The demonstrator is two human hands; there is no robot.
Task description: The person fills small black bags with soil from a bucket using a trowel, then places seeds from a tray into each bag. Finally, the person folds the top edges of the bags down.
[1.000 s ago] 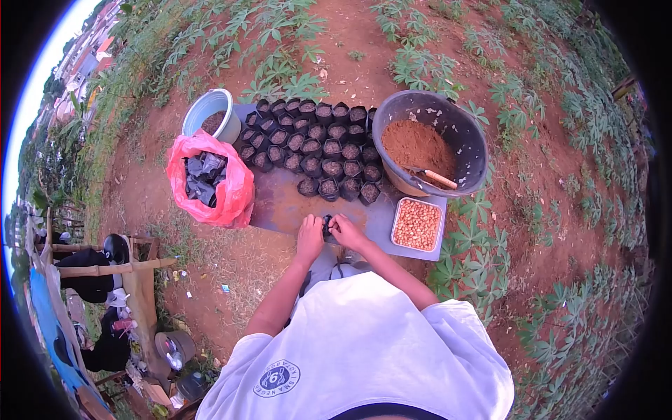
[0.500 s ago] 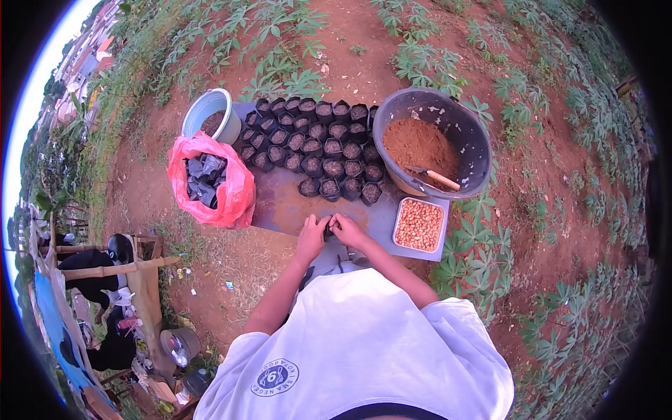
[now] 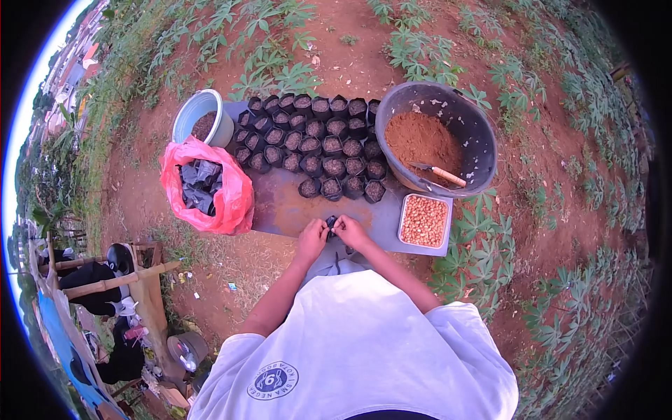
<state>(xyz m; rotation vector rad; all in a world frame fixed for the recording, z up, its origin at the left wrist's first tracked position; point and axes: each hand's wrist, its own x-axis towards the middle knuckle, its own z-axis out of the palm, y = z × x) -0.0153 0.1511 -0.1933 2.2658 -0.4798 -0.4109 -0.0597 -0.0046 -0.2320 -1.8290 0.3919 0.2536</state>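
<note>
Between my two hands is a small black plastic planting bag (image 3: 331, 223), held at the table's near edge. My left hand (image 3: 313, 236) pinches its left side. On the other side, the fingers of my right hand (image 3: 349, 231) are closed on the bag. What is inside it I cannot make out. Just beyond my hands stand rows of black planting bags filled with dark soil (image 3: 333, 166). To the left, a pink plastic bag (image 3: 241, 199) holds folded black planting bags (image 3: 201, 183).
A large dark basin (image 3: 483, 157) of brown soil (image 3: 423, 143) with a wooden-handled trowel (image 3: 448, 176) stands at the right. In front of it is a tray of orange-tan seeds (image 3: 424, 220). A pale blue bucket (image 3: 222, 129) sits at the table's (image 3: 280, 203) back left.
The black planting bag shows more clearly between my fingers, which have drawn slightly apart. The whole view has shifted a little.
</note>
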